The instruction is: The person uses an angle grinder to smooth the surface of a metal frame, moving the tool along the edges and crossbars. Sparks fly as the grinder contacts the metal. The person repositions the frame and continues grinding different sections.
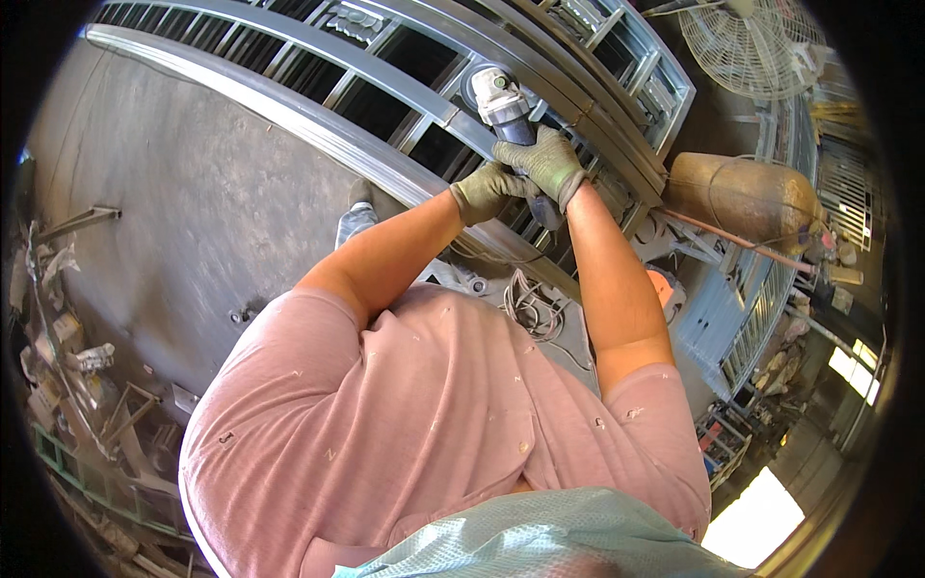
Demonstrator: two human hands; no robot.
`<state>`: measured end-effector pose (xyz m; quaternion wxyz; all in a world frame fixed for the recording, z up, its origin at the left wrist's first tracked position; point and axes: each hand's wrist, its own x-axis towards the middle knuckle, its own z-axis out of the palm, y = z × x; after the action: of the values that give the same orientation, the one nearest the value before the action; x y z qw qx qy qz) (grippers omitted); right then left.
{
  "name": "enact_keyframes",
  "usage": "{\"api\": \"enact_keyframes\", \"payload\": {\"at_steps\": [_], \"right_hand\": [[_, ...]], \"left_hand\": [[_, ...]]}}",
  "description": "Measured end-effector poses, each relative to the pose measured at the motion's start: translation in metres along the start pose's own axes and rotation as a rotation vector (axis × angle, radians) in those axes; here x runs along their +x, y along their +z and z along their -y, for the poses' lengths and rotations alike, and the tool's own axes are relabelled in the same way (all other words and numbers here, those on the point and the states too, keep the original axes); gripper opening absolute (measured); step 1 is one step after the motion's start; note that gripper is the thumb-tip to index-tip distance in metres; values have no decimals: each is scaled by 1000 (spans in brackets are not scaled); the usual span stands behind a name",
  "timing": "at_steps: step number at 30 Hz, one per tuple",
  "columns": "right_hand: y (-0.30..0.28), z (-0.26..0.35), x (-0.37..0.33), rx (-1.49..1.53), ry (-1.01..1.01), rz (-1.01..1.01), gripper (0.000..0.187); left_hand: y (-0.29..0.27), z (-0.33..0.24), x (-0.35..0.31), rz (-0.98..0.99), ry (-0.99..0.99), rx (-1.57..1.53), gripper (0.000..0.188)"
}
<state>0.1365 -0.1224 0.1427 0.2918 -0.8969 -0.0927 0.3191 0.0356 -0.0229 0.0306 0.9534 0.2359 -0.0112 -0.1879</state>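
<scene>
In front of me an angle grinder (502,102) with a pale metal head and dark body is held over a metal frame (451,118). Its disc (472,85) sits at or just above one of the frame's bars; I cannot tell if they touch. My right hand (547,162), in a greenish work glove, wraps round the grinder's body. Close beside it, my left hand (485,191), gloved alike, is closed round the rear part of the grinder. The undersides of both hands are hidden.
More frames with dark bars (597,116) lie stacked at the far side. A rusty gas cylinder (737,197) lies at the right, below a caged fan (747,43). Coiled cables (535,308) rest on the floor by my body. Scrap (87,361) is piled at the left.
</scene>
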Motion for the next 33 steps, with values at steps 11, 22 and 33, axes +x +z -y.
{"api": "enact_keyframes", "payload": {"at_steps": [11, 22, 33], "right_hand": [[15, 1, 9, -201, -66, -36, 69], [16, 4, 7, -254, -89, -35, 63], [14, 4, 6, -267, -93, -8, 63]], "left_hand": [[-14, 9, -1, -51, 90, -65, 43], [-24, 16, 0, -151, 108, 193, 40], [-17, 11, 1, -78, 143, 105, 47]]}}
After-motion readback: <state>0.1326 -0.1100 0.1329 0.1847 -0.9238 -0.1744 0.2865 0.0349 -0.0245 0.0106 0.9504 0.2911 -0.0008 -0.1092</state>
